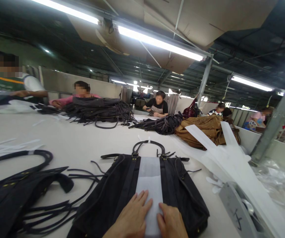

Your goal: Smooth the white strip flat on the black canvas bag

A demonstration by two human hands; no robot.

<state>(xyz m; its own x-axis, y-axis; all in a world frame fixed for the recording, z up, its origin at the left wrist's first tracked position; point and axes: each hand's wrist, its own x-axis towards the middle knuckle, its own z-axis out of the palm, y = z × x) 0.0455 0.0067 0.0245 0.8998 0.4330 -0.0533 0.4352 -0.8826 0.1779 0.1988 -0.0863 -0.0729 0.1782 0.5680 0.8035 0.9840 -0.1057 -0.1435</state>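
A black suede handbag [107,198] lies flat on the white table [83,142] in front of me, its handles pointing away. A white paper strip [149,178] runs down the bag's middle. My left hand [132,215] rests flat on the strip's lower part, fingers spread slightly. Beside it, my right hand [170,221] presses on the strip's right edge with fingers curled. Neither hand grips anything.
More black bags and straps [20,195] lie at my left. Piles of black bags [97,109], straps [162,124] and a tan bag [201,129] sit farther back. White paper strips [231,155] and a grey holder [233,205] are at right. Several people work across the table.
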